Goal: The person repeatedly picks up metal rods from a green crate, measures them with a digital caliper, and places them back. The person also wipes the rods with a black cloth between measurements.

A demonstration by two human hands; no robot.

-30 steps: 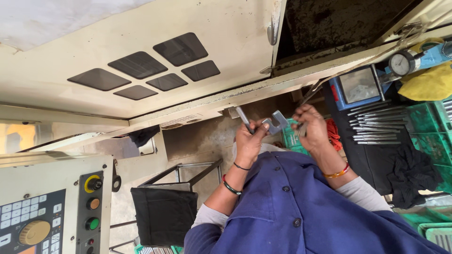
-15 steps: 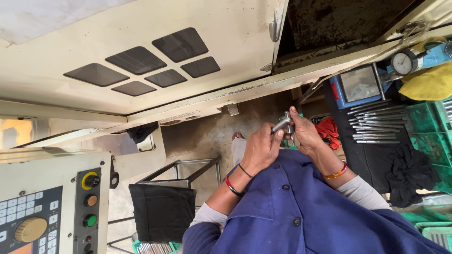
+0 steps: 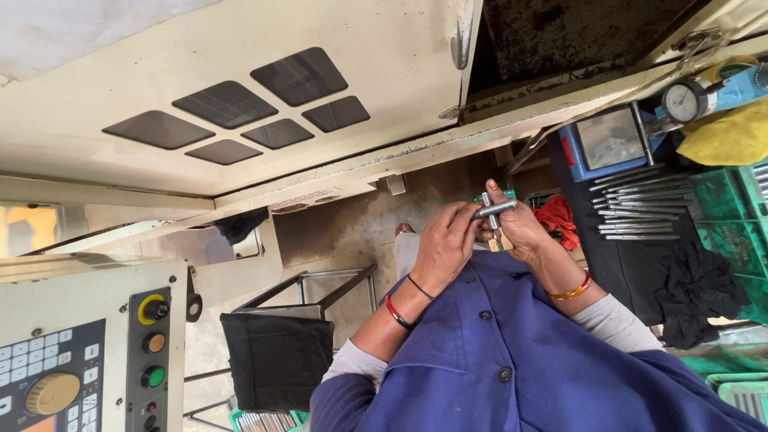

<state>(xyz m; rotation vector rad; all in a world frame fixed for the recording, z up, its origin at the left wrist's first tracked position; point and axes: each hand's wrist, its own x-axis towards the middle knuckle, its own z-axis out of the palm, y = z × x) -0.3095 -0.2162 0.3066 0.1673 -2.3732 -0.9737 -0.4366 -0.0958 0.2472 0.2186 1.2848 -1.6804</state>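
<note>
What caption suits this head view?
Both hands, left hand and right hand, hold a metal rod beside a cream machine.

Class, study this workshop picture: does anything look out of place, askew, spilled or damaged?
Little stands out. A black cloth lies crumpled over the bench edge, and a red rag is bunched beside the metal rods. Both hands, left hand and right hand, grip a small metal part.

Metal rod (image 3: pixel 498 210) mostly buried under both hands' fingers; lower end hidden, so shape and grip contact unclear. Control panel (image 3: pixel 48 376) cut off by left and bottom edges. Green crates (image 3: pixel 740 208) clipped at right edge. Dial gauge (image 3: pixel 682 102) face too small to read.
</note>
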